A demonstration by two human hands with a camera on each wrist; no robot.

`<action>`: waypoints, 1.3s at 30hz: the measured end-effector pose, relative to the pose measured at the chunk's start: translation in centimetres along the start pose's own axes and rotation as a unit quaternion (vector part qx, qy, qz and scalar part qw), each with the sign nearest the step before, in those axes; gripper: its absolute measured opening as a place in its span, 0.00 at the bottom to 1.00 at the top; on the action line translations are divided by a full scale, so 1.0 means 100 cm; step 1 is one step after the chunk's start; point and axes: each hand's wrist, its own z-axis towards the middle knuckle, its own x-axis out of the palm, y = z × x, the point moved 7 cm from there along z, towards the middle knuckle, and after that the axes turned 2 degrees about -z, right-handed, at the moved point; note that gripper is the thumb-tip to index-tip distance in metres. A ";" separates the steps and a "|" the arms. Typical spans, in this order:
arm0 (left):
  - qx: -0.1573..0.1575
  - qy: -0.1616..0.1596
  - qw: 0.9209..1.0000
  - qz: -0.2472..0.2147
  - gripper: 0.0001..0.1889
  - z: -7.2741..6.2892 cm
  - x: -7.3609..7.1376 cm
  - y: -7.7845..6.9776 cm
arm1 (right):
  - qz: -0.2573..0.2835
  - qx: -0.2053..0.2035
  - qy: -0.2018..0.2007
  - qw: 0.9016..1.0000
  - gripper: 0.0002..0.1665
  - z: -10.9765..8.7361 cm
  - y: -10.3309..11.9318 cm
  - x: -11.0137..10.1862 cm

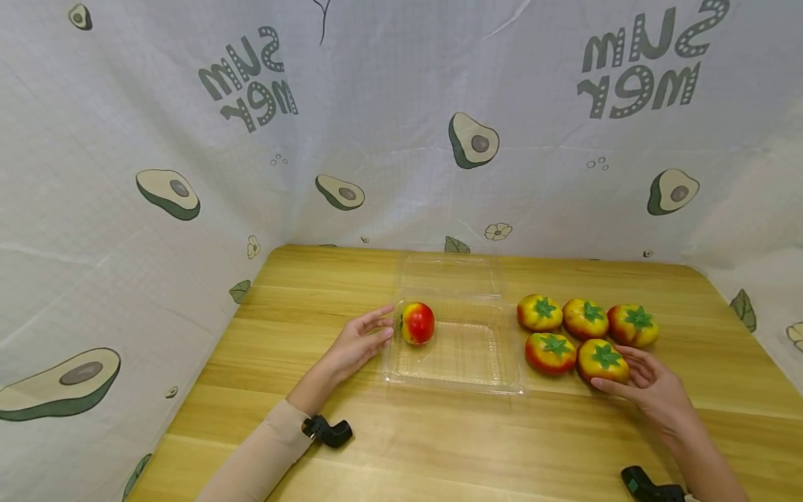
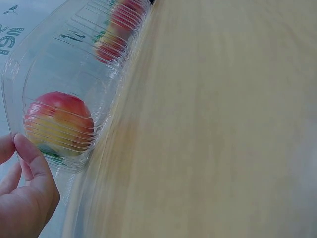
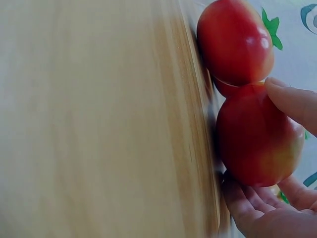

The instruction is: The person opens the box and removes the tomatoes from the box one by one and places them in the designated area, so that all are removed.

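My right hand (image 1: pixel 659 392) grips a red-and-yellow tomato (image 1: pixel 603 361) with a green star-shaped calyx, thumb on the near side and fingers round its right. In the right wrist view, this tomato (image 3: pixel 260 136) sits between thumb and fingers, right beside another tomato (image 3: pixel 235 42). A clear plastic box (image 1: pixel 464 382) lies with its lid (image 1: pixel 450 275) folded back. With thumb and fingertips, my left hand (image 1: pixel 354 346) pinches the box's left rim, as the left wrist view shows. One tomato (image 1: pixel 417 323) lies on its side inside the box's left end, its calyx turned left.
Several more tomatoes stand calyx up right of the box: a back row including a middle tomato (image 1: pixel 585 318), and a front tomato (image 1: pixel 550 353). The wooden table (image 1: pixel 439 446) ends at a white curtain (image 1: pixel 389 139) printed with avocados. Each wrist carries a black camera mount (image 1: pixel 329 432).
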 end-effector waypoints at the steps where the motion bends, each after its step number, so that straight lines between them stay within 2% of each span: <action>1: 0.000 0.000 1.000 0.000 0.29 0.000 0.000 0.000 | 0.001 -0.001 0.001 1.000 0.33 0.000 0.000 0.000; 9: -0.002 -0.003 1.000 0.001 0.29 -0.001 0.000 0.001 | 0.044 -0.005 0.004 0.999 0.33 0.000 -0.003 -0.002; 14: -0.006 -0.005 1.000 0.000 0.29 -0.001 -0.001 0.000 | 0.028 -0.006 0.004 1.000 0.33 0.000 -0.003 -0.006; 22: -0.010 -0.006 1.000 0.001 0.29 0.000 -0.001 0.001 | 0.056 -0.013 0.004 0.998 0.32 -0.002 0.001 -0.008; 29: -0.010 -0.007 1.000 0.000 0.29 0.001 -0.001 0.001 | 0.016 -0.016 -0.006 1.000 0.32 -0.001 0.000 -0.010; 34: -0.010 -0.008 1.000 0.002 0.29 0.001 -0.001 0.001 | 0.086 -0.040 -0.004 0.996 0.32 -0.001 0.004 -0.013; 39: -0.009 -0.007 1.000 0.004 0.29 0.002 -0.001 0.001 | 0.159 -0.072 -0.001 0.985 0.31 -0.002 0.012 -0.014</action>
